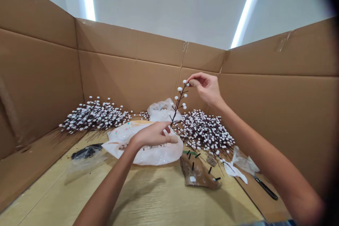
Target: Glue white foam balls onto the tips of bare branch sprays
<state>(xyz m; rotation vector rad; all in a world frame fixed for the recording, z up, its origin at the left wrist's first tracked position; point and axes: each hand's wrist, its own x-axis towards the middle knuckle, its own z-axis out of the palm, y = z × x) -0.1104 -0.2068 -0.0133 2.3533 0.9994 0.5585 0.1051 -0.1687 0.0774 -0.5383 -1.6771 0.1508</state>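
My right hand [206, 87] is raised, its thumb and fingertips pinched at the top tip of an artificial berry branch [180, 99]. The branch has a dark brown stem with white round berries and stands tilted. Lower down, my left hand [155, 134] has its curled fingers at the bottom of the stem; the exact grip is partly hidden. Beneath the left hand lies an open white plastic bag [161, 155] with small white balls inside. To the right sits a piece of brown cardboard [198, 169] with several short black pegs sticking up.
Piles of white-berry branches lie left [95, 116] and right [205, 130]. A clear plastic bag [161, 109] stands behind. A bag with black items [86, 152] is at left; a black-handled knife [266, 188] and white plastic scrap [234, 171] lie right. Tall cardboard walls [127, 72] surround the table.
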